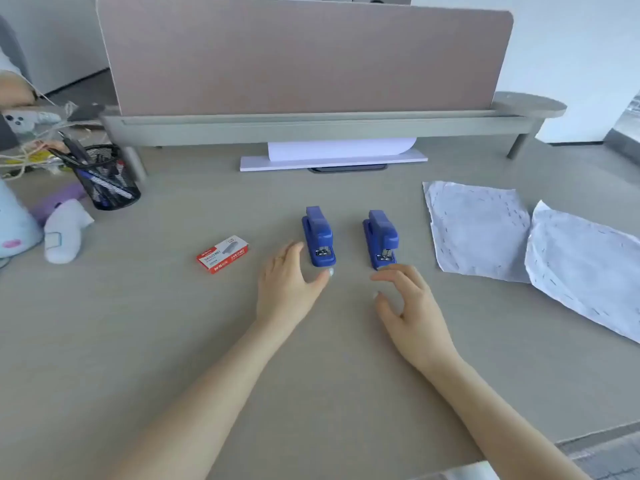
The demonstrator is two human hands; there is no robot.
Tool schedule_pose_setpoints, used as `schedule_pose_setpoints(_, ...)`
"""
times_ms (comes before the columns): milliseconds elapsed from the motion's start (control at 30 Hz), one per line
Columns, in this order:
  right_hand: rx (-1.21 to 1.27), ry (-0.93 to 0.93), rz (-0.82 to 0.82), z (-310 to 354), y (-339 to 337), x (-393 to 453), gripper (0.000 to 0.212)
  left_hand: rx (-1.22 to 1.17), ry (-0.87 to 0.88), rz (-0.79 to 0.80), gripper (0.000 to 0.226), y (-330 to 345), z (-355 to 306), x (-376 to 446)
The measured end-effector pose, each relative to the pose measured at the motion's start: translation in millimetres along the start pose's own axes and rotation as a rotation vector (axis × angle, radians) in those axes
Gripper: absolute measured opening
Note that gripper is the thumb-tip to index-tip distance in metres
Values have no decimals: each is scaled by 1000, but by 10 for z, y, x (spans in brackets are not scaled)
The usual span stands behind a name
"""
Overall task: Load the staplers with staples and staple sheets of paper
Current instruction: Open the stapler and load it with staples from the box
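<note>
At the centre of the desk (173,341) stand two blue staplers side by side, the left stapler (318,237) and the right stapler (380,240), noses toward the person. The left hand (287,282) reaches with relaxed, spread fingers, nearly touching its stapler, holding nothing; the right hand (412,306) hovers open just short of the other, likewise empty. The staple box (222,254) lies at nine o'clock, closed as far as I can tell; the crumpled sheets (479,230) lie at three o'clock. A hasty grab could tip a stapler or knock one into the other. Open room lies toward six o'clock; the pen cup (107,181) crowds ten o'clock.
</note>
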State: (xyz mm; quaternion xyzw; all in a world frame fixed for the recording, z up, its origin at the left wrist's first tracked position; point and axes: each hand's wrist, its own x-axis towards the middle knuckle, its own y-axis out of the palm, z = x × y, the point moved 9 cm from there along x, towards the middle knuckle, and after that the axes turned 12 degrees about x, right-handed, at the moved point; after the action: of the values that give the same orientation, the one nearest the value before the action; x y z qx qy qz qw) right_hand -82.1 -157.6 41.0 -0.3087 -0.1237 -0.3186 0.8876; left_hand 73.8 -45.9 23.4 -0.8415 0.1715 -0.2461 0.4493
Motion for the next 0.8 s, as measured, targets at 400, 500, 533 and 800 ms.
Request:
schedule_pose_setpoints(400,107,-40,169,66,720,1075,38,-5,29,-40,14,92,-53,575)
schedule_pose_setpoints(500,138,-68,263,-26,922,1247,42,-112,-16,60,10,107,206,677)
schedule_pose_setpoints(533,143,-92,284,-52,968,1275,43,-139,-40,75,10,72,304,694)
schedule_pose_setpoints(800,64,-204,340,-66,1031,1275,39,-194,-35,247,12,-101,591,478)
